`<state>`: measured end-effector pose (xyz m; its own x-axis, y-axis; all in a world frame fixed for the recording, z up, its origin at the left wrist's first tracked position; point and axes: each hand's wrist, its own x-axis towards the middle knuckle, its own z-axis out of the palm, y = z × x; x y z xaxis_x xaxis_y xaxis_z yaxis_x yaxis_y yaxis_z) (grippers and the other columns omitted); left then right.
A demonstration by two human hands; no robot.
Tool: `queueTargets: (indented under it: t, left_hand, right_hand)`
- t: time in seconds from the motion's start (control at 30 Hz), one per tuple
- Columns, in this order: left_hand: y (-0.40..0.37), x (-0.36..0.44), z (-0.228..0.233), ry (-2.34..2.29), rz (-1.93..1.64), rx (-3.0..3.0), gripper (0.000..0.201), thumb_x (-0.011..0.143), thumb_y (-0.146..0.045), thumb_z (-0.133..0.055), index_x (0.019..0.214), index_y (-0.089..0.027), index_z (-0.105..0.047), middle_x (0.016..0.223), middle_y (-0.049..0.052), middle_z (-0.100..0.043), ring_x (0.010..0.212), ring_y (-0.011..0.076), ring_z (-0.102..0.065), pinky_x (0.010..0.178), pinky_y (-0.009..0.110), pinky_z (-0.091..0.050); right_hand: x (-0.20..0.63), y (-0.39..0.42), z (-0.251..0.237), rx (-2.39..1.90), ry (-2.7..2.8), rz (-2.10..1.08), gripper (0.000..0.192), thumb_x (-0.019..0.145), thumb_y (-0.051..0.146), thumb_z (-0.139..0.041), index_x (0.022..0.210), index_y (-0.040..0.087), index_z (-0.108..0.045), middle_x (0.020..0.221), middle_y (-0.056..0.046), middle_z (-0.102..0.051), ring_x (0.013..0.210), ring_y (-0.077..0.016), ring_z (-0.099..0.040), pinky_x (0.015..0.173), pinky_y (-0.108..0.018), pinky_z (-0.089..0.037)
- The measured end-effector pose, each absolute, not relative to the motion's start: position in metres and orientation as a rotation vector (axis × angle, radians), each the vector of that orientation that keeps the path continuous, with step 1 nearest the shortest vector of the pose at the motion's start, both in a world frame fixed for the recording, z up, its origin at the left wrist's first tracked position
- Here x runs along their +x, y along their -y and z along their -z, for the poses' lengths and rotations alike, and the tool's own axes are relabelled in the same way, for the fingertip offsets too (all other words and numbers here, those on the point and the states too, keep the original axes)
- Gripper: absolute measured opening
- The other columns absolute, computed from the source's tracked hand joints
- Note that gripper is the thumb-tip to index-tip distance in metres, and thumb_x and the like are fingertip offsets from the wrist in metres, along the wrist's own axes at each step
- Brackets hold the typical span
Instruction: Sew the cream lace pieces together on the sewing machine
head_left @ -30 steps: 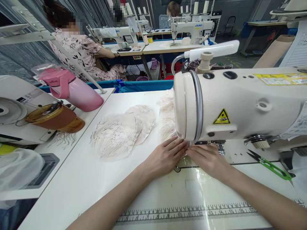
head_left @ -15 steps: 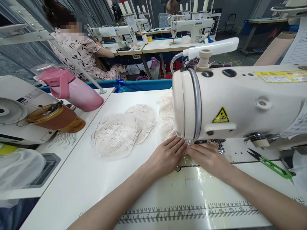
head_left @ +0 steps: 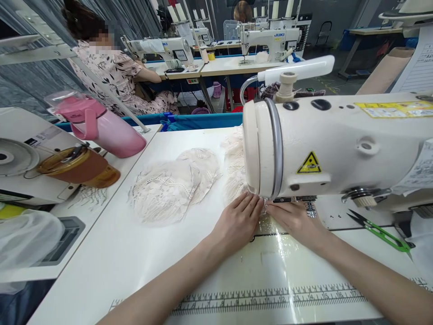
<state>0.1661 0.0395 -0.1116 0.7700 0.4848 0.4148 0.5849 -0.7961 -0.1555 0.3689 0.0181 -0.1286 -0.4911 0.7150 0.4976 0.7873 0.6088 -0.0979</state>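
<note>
A white sewing machine (head_left: 338, 144) fills the right of the view. Under its head, my left hand (head_left: 238, 221) and my right hand (head_left: 294, 219) lie flat, fingertips nearly meeting at the needle area, pressing a small piece of cream lace (head_left: 267, 211) onto the machine bed. The needle itself is hidden behind the machine head. More cream lace (head_left: 233, 171) trails away behind the head. A stack of cream lace pieces (head_left: 172, 185) lies on the white table (head_left: 135, 253) to the left of my hands.
Green thread snips (head_left: 382, 231) lie at the right below the machine arm. A pink flask (head_left: 101, 126) and an amber jar (head_left: 76, 166) lie tipped on the neighbouring machine at the left. A ruler strip (head_left: 270, 300) runs along the front edge. A person sits at the machines behind.
Both hands have slid slightly away from me, further under the machine head, with the lace beneath them. Nothing else has moved.
</note>
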Motion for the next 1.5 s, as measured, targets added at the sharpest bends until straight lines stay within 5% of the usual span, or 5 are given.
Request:
queueTargets:
  t: [0.13, 0.57, 0.87, 1.23, 1.5]
  left_hand:
    - [-0.039, 0.167, 0.111, 0.816, 0.522, -2.677, 0.029, 0.092, -0.014, -0.044, 0.114, -0.005, -0.060, 0.116, 0.017, -0.065, 0.108, 0.0259, -0.063, 0.098, 0.041, -0.048]
    - [-0.040, 0.167, 0.114, 0.807, 0.563, -2.664, 0.030, 0.094, -0.019, -0.047, 0.117, -0.005, -0.059, 0.111, 0.018, -0.067, 0.107, 0.0261, -0.063, 0.098, 0.042, -0.047]
    - [-0.038, 0.166, 0.115, 0.826, 0.509, -2.694, 0.030, 0.092, -0.013, -0.045, 0.119, -0.007, -0.058, 0.119, 0.015, -0.064, 0.117, 0.0277, -0.057, 0.102, 0.044, -0.045]
    - [-0.040, 0.161, 0.115, 0.797, 0.628, -2.744, 0.029, 0.096, -0.019, -0.043, 0.113, -0.004, -0.061, 0.117, 0.014, -0.065, 0.110, 0.0235, -0.062, 0.099, 0.038, -0.049]
    - [-0.044, 0.161, 0.114, 0.848, 0.602, -2.772, 0.029, 0.096, -0.020, -0.044, 0.113, -0.006, -0.062, 0.118, 0.014, -0.064, 0.113, 0.0258, -0.060, 0.099, 0.041, -0.049]
  right_hand:
    - [0.373, -0.015, 0.128, -1.260, 2.277, 0.353, 0.027, 0.091, 0.021, -0.049, 0.110, 0.030, -0.065, 0.093, 0.000, -0.071, 0.074, -0.0162, -0.062, 0.071, -0.033, -0.053]
    - [0.379, -0.024, 0.119, -1.216, 2.236, -0.045, 0.034, 0.092, 0.015, -0.040, 0.104, 0.032, -0.067, 0.095, 0.000, -0.071, 0.087, -0.0182, -0.065, 0.075, -0.033, -0.051]
    - [0.393, -0.030, 0.145, -1.129, 2.341, -0.002, 0.036, 0.093, 0.022, -0.043, 0.122, 0.035, -0.059, 0.104, -0.002, -0.070, 0.090, -0.0186, -0.065, 0.067, -0.032, -0.053]
    - [0.376, -0.015, 0.138, -1.265, 2.361, 0.062, 0.029, 0.093, 0.036, -0.049, 0.116, 0.024, -0.063, 0.091, -0.004, -0.070, 0.084, -0.0179, -0.065, 0.072, -0.034, -0.051]
    - [0.380, -0.014, 0.142, -1.277, 2.348, 0.185, 0.045, 0.088, 0.036, -0.057, 0.133, 0.040, -0.049, 0.097, -0.003, -0.069, 0.089, -0.0243, -0.063, 0.068, -0.038, -0.052]
